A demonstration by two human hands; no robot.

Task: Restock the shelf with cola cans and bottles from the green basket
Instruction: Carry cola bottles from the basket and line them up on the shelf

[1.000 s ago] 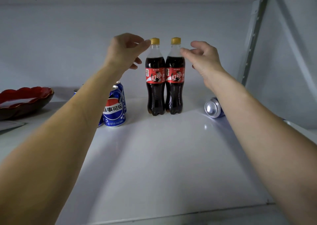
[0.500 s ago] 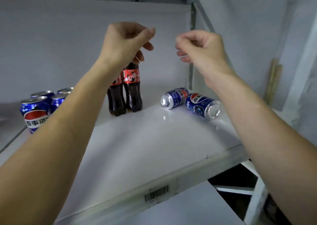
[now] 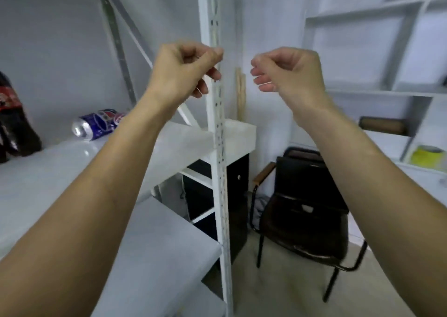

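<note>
Both hands hang in the air in front of me, away from the shelf. My left hand (image 3: 185,71) has its fingers curled in and holds nothing. My right hand (image 3: 287,71) is loosely curled too and empty. On the white shelf board (image 3: 60,166) at the left, dark cola bottles (image 3: 14,123) with red labels stand at the frame edge. A blue cola can (image 3: 96,124) lies on its side to their right, partly hidden behind my left forearm. The green basket is out of view.
A white perforated shelf post (image 3: 219,147) runs vertically between my hands. A lower shelf board (image 3: 157,256) sits beneath. A black chair (image 3: 307,208) stands on the floor to the right, beside a dark cabinet (image 3: 232,188). White shelving (image 3: 387,94) fills the far right.
My view has swung right, away from the shelf; bottles and cans slid to the left edge. Both hands pulled back from the two bottles and curled closed, empty.
</note>
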